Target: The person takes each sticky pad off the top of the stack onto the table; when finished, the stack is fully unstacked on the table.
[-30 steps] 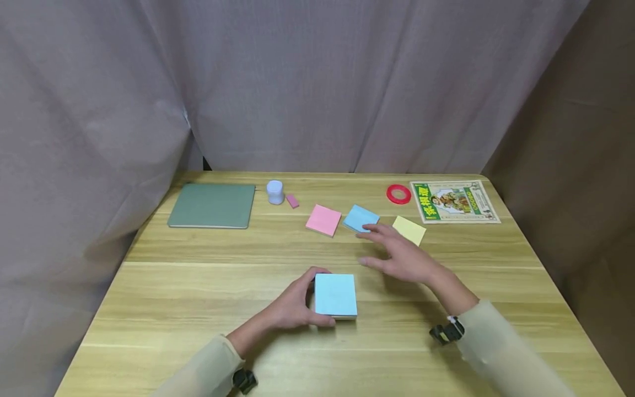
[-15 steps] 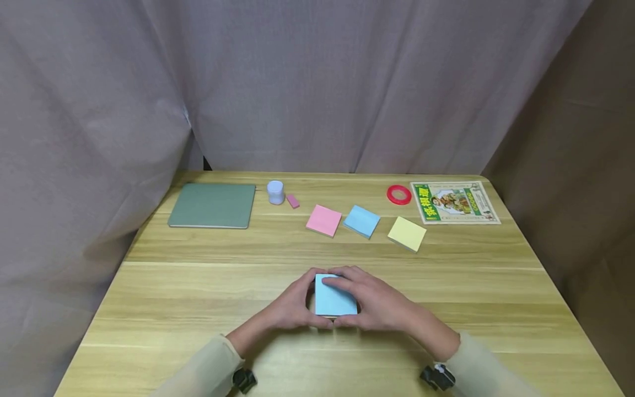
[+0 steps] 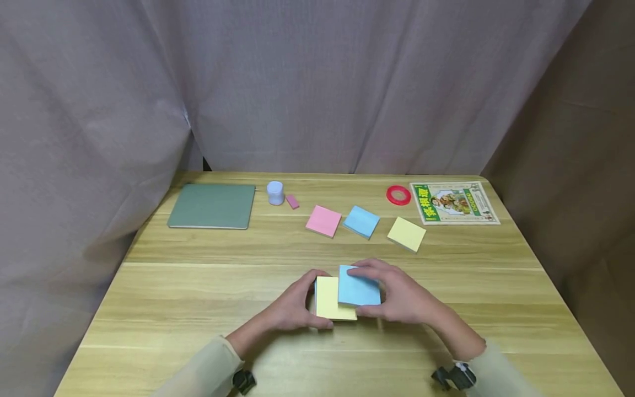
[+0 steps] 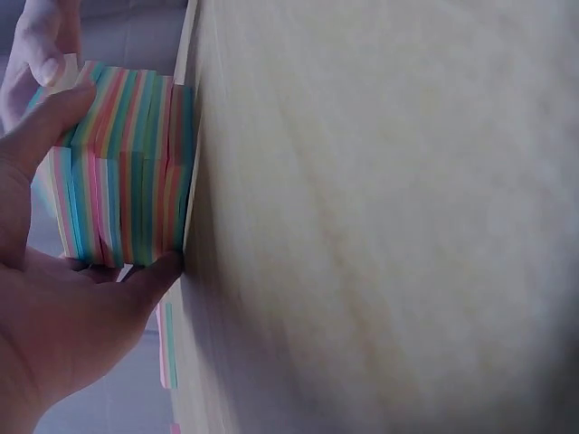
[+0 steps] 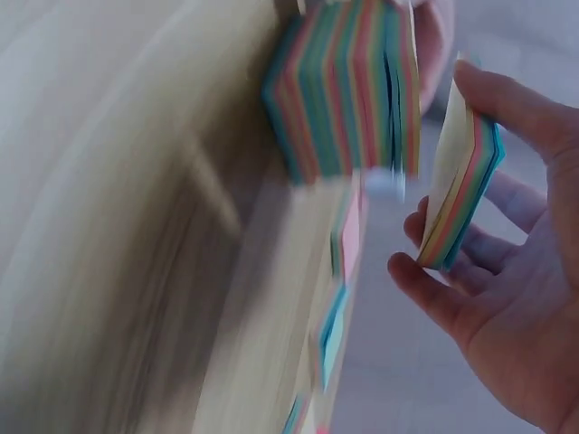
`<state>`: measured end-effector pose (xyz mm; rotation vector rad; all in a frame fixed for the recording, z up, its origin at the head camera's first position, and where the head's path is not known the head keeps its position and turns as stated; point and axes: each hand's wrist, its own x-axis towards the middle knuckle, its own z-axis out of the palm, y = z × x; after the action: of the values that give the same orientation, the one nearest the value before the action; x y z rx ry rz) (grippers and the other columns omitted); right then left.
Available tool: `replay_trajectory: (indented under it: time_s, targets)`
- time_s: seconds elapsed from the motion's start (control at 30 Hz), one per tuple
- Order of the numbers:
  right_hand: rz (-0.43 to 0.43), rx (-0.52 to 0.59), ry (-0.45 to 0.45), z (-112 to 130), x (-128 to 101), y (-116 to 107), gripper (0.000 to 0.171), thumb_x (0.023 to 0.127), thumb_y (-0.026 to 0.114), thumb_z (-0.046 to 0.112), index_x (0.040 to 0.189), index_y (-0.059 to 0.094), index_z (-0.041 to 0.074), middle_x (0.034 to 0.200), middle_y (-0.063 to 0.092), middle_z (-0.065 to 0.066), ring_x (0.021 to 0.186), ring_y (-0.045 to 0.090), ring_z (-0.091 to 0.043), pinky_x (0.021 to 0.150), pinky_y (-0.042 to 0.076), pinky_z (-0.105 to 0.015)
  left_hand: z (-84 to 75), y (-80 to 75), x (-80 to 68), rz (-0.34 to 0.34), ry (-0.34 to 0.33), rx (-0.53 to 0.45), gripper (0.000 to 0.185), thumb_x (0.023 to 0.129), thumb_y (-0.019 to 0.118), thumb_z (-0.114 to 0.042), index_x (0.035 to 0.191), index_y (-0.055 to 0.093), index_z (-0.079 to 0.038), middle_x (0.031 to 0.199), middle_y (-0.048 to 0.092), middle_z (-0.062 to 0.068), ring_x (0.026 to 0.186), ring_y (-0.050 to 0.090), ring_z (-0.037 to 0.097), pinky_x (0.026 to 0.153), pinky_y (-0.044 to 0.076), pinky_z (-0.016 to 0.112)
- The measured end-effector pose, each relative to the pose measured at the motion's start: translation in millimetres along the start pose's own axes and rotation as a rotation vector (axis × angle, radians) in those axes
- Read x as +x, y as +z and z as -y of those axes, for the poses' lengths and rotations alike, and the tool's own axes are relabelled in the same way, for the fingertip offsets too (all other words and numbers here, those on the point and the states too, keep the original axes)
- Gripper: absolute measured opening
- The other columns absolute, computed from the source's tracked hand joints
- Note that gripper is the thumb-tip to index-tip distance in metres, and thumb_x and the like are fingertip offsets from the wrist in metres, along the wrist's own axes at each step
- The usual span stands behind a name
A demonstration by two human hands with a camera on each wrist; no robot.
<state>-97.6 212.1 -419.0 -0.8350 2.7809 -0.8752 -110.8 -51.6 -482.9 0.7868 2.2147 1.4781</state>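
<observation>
A stack of sticky note pads [image 3: 327,302] stands on the table with a yellow sheet on top. My left hand [image 3: 295,303] holds it from the left, thumb on the near side and fingers round the far side. Striped layers of several colours show along the stack's side [image 4: 127,194] in the left wrist view. My right hand [image 3: 407,295] pinches a thinner sticky note pad [image 3: 359,289], blue on top. In the right wrist view this pad [image 5: 466,185] is apart from the stack, with its pale underside towards it.
Behind the hands lie pink [image 3: 323,220], blue [image 3: 361,221] and yellow [image 3: 407,234] sticky note pads. Farther back are a green notebook [image 3: 212,206], a white rounded container [image 3: 275,193], a small pink block [image 3: 292,201], a red tape ring [image 3: 391,200] and a printed booklet [image 3: 453,203].
My right hand came from beside the yellow pad to the stack, gripped its blue-topped upper pad, then lifted it off to the right, uncovering yellow. My left hand stayed at the stack.
</observation>
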Motion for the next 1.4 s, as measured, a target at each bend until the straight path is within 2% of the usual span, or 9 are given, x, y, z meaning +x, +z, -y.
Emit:
replay_trajectory:
  time_s: [0.2, 0.43, 0.53, 0.7, 0.93, 1.13, 1.27, 1.4]
  targets:
    - [-0.121, -0.073, 0.166, -48, -26, -15, 0.068, 0.070, 0.089, 0.031, 0.130, 0.063, 0.013, 0.134, 0.056, -0.011, 0.115, 0.055, -0.030, 0.087, 0.046, -0.048, -1.3, 0.6, -0.6, -0.003, -0.003, 0.000, 0.086, 0.065, 0.093, -0.021, 0.135, 0.043, -0.017, 0.114, 0.057, -0.007, 0.102, 0.054, 0.014, 0.097, 0.041, 0.042]
    - [-0.177, -0.141, 0.416, -112, -59, -35, 0.066, 0.074, 0.086, 0.030, 0.128, 0.060, 0.002, 0.132, 0.052, -0.027, 0.114, 0.051, -0.044, 0.089, 0.042, -0.059, -2.4, 0.3, -0.5, -0.005, 0.000, 0.003, 0.086, 0.065, 0.093, -0.021, 0.135, 0.043, -0.017, 0.116, 0.057, -0.007, 0.105, 0.054, 0.016, 0.100, 0.040, 0.044]
    - [-0.210, -0.165, 0.464, -134, -67, -41, 0.067, 0.076, 0.084, 0.031, 0.130, 0.058, 0.000, 0.133, 0.048, -0.030, 0.115, 0.047, -0.048, 0.087, 0.041, -0.060, -1.1, 1.2, -1.3, -0.007, -0.002, 0.009, 0.086, 0.065, 0.093, -0.022, 0.135, 0.043, -0.017, 0.116, 0.057, -0.008, 0.105, 0.053, 0.014, 0.100, 0.040, 0.043]
    - [-0.250, -0.179, 0.479, -155, -71, -42, 0.068, 0.078, 0.082, 0.032, 0.131, 0.056, -0.001, 0.133, 0.046, -0.032, 0.114, 0.046, -0.049, 0.082, 0.042, -0.058, 0.0, 2.6, -2.0, 0.003, -0.003, -0.001, 0.085, 0.065, 0.092, -0.023, 0.135, 0.043, -0.018, 0.118, 0.057, -0.008, 0.107, 0.053, 0.013, 0.101, 0.039, 0.044]
    - [-0.268, -0.181, 0.470, -165, -68, -39, 0.065, 0.079, 0.081, 0.028, 0.131, 0.056, -0.002, 0.135, 0.042, -0.032, 0.117, 0.042, -0.051, 0.085, 0.040, -0.062, 1.6, 2.2, -0.1, 0.001, 0.005, 0.010, 0.086, 0.065, 0.093, -0.024, 0.135, 0.043, -0.020, 0.118, 0.056, -0.008, 0.106, 0.052, 0.014, 0.100, 0.040, 0.042]
    - [-0.225, -0.199, 0.484, -163, -69, -39, 0.065, 0.082, 0.078, 0.029, 0.134, 0.053, -0.002, 0.138, 0.037, -0.034, 0.121, 0.035, -0.055, 0.089, 0.037, -0.067, 2.0, 2.8, 0.3, 0.006, 0.005, 0.005, 0.086, 0.065, 0.093, -0.023, 0.135, 0.044, -0.018, 0.117, 0.056, -0.008, 0.106, 0.052, 0.015, 0.100, 0.040, 0.043]
    - [-0.214, -0.193, 0.453, -145, -63, -41, 0.067, 0.083, 0.078, 0.033, 0.135, 0.053, -0.001, 0.141, 0.035, -0.035, 0.124, 0.032, -0.056, 0.091, 0.034, -0.069, 1.3, 2.2, -0.3, 0.001, -0.002, 0.009, 0.086, 0.064, 0.093, -0.024, 0.135, 0.044, -0.019, 0.117, 0.056, -0.008, 0.106, 0.052, 0.015, 0.100, 0.040, 0.043]
    - [-0.218, -0.143, 0.306, -110, -48, -35, 0.065, 0.084, 0.078, 0.030, 0.136, 0.053, 0.001, 0.144, 0.036, -0.031, 0.128, 0.031, -0.053, 0.095, 0.031, -0.069, 0.9, 0.9, -1.2, -0.005, -0.007, 0.013, 0.086, 0.064, 0.093, -0.023, 0.135, 0.044, -0.020, 0.117, 0.056, -0.009, 0.106, 0.052, 0.015, 0.099, 0.041, 0.041]
